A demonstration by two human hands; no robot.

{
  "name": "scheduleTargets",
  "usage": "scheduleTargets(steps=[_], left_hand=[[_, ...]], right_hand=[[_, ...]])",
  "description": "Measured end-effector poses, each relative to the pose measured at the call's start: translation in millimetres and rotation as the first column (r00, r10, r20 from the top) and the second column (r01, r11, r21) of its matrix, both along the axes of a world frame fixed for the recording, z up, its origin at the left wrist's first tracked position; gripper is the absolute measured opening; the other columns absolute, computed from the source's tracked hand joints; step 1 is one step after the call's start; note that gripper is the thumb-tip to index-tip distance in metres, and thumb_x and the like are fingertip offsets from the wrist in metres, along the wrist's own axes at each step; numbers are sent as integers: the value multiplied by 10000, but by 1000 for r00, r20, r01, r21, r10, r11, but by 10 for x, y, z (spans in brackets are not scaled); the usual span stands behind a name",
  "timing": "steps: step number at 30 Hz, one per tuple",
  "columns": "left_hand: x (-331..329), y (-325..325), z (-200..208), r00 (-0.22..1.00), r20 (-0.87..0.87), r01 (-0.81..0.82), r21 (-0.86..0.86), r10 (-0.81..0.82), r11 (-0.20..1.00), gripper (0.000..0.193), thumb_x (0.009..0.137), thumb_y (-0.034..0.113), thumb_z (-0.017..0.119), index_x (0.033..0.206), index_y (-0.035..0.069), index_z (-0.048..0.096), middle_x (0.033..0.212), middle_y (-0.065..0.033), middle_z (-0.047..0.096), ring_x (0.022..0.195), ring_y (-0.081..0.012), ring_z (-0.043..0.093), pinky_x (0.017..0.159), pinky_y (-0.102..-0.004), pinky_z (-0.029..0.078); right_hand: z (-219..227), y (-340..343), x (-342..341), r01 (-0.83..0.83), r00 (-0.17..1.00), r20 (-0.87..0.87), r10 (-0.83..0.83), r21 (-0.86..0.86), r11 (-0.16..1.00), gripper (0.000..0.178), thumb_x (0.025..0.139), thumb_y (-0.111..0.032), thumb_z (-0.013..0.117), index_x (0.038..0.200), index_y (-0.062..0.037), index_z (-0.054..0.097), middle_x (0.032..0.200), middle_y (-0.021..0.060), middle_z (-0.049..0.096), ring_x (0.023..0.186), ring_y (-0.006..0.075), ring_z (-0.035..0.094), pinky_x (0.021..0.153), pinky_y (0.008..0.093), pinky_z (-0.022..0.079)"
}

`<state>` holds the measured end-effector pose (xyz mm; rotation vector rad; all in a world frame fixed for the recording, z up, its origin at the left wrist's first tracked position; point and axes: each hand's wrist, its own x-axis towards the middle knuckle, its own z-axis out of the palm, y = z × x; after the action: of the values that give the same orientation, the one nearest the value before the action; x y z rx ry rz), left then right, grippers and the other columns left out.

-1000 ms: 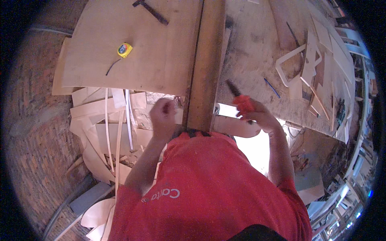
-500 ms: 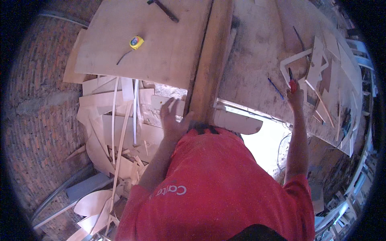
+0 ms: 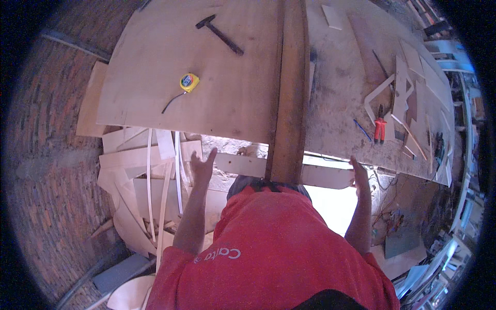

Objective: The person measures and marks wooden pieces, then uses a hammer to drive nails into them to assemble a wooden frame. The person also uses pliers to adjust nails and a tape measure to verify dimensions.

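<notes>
A pale wooden board [image 3: 240, 165] with rounded ends lies crosswise under a long brown beam [image 3: 290, 103], close in front of my body. My left hand [image 3: 203, 166] is just off the board's left end, thumb and fingers spread, holding nothing. At the other end, my right hand [image 3: 360, 178] has its fingers apart around the board's tip; whether they touch it I cannot tell. Red-handled pliers [image 3: 380, 129] lie on the right-hand worktop beside a thin blue pen-like stick [image 3: 362, 130].
On the left plywood sheet [image 3: 150, 62] are a hammer [image 3: 219, 34] and a yellow tape measure [image 3: 189, 82]. Wood offcuts [image 3: 124, 157] are piled below it by a brick wall [image 3: 46, 144]. More thin pieces [image 3: 403, 88] cover the right worktop. Wires [image 3: 387, 212] hang below its edge.
My right hand has let go of the pliers and come back to the board's right end. My left hand has moved left, away from the beam. The view has shifted, showing the whole hammer.
</notes>
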<state>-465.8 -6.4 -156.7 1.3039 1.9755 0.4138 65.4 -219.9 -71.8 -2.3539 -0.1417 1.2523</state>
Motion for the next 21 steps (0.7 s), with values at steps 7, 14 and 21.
scheduleTargets(steps=[7, 14, 21], left_hand=[[-184, -141, -183, 609, 703, 130, -546, 368, 828, 897, 826, 503, 812, 1436, 1, 389, 1210, -163, 599, 1040, -283, 648, 755, -392, 569], [-253, 106, -456, 459, 675, 190, -710, 578, 678, 500, 922, 386, 734, 1299, 94, 583, 1112, -98, 561, 1064, -280, 565, 930, -467, 517], [-283, 48, -762, 503, 793, 270, -522, 344, 809, 474, 945, 275, 719, 1308, 18, 556, 1201, -122, 617, 1084, -272, 614, 876, -434, 563]], right_hand=[[221, -101, -657, 205, 972, 54, -229, 287, 936, 308, 896, -395, 763, 928, -131, 608, 729, -37, 536, 559, 64, 478, 431, 216, 337], [601, -55, -766, 115, 993, -20, -115, 343, 932, 408, 810, -406, 848, 980, -108, 628, 758, -34, 579, 572, 65, 498, 443, 234, 343], [740, -29, -847, 151, 989, -64, -137, 355, 923, 414, 815, -401, 851, 987, -94, 633, 772, -27, 596, 561, 70, 513, 443, 239, 358]])
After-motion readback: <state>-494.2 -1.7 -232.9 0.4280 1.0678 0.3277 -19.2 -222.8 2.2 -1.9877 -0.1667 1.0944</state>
